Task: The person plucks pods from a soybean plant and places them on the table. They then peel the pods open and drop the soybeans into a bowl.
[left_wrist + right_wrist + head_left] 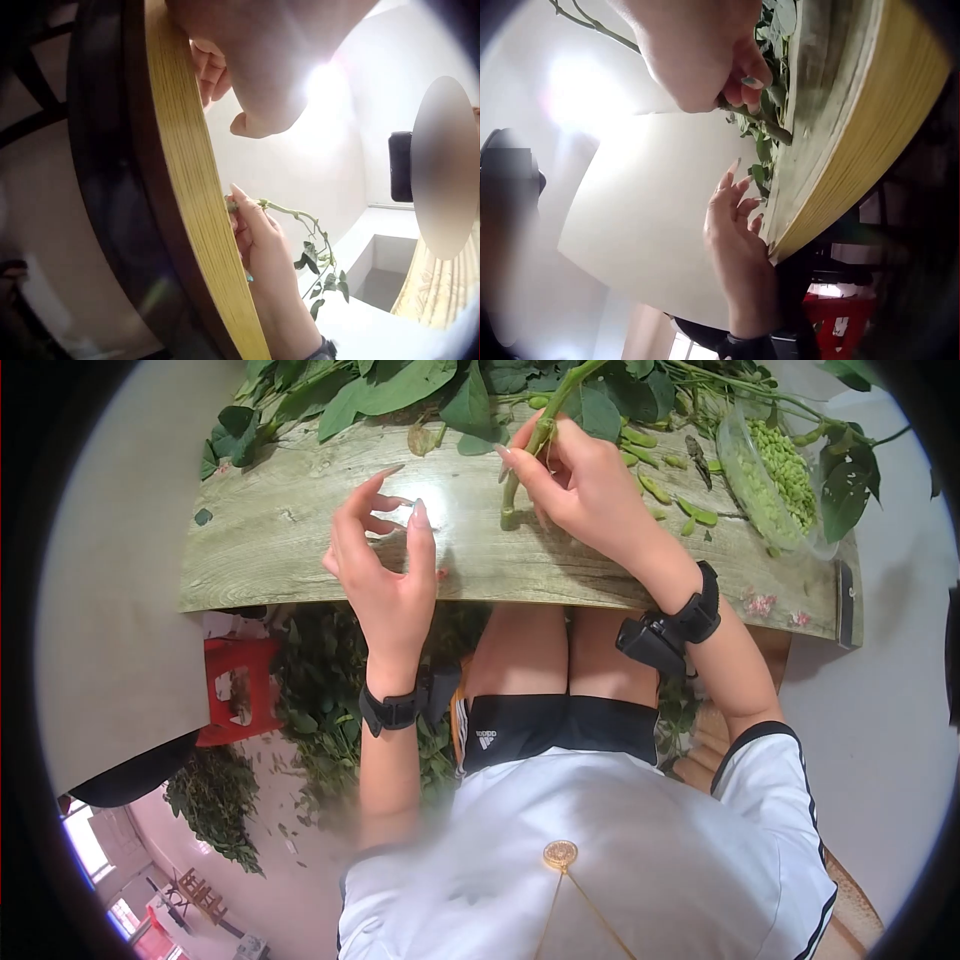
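A thick green stem (pixel 509 502) slants over the wooden table (pixel 290 550); the right hand (pixel 590 485) pinches it between thumb and fingers, its cut lower end sticking out below them. The right wrist view shows the same stem end (pixel 778 133) under the right hand (pixel 705 60). To the left, the left hand (pixel 385 560) is held above the table near its front edge, fingers loosely bent and apart, touching nothing. In the left wrist view the left hand (pixel 262 67) is close to the camera, and the right hand (pixel 270 262) holds the leafy stem (pixel 285 210).
Loose green pods (pixel 697 512) lie right of the right hand. A clear container (pixel 735 480) of shelled beans (pixel 782 470) stands at the table's right. Leafy branches (pixel 400 388) cover the back edge. A red stool (pixel 240 690) and piled plants (pixel 325 710) are below.
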`<state>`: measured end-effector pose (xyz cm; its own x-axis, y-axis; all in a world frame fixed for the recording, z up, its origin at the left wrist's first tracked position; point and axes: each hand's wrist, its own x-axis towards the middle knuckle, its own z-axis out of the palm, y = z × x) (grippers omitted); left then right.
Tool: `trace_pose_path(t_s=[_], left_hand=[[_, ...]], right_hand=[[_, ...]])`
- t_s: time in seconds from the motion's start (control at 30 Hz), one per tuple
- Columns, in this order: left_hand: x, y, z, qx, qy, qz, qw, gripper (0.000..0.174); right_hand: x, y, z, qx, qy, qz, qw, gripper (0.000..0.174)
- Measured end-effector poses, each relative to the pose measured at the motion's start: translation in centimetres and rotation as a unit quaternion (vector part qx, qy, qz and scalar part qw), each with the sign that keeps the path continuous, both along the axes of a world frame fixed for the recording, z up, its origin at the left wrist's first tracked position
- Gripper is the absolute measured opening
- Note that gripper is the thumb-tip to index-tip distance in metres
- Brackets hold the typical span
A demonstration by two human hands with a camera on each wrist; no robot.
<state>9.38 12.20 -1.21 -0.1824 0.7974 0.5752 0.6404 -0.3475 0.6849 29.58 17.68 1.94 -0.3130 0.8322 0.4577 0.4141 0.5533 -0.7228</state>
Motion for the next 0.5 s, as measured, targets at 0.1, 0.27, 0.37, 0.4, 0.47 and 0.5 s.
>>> trace_pose_path(t_s=[0.1, 0.27, 0.37, 0.4, 0.47, 0.5], left_hand=[[0.0, -0.1, 0.1, 0.002, -0.001, -0.001, 1.0, 0.04], [-0.2, -0.1, 0.0, -0.004, -0.028, -0.012, 1.0, 0.039], [-0.1, -0.4, 0.4, -0.021, -0.053, -0.024, 0.998, 0.032], [-0.2, -0.5, 0.4, -0.021, -0.053, -0.025, 0.998, 0.032], [-0.3, -0.6, 0.5, -0.041, -0.088, -0.035, 0.995, 0.032], [-0.4, -0.6, 0.5, -0.042, -0.088, -0.035, 0.995, 0.032]], right_hand=[[-0.2, 1.1, 0.3, -0.015, 0.006, 0.017, 1.0, 0.015], [-0.3, 1.3, 1.8, -0.103, 0.035, 0.023, 0.994, 0.016], [0.0, 1.6, 2.1, -0.096, 0.047, 0.017, 0.994, 0.017], [0.1, 1.6, 2.3, -0.114, 0.06, 0.02, 0.992, 0.017], [0.3, 1.7, 2.5, -0.132, 0.073, 0.022, 0.988, 0.018], [0.5, 1.8, 2.6, -0.14, 0.085, 0.024, 0.986, 0.02]])
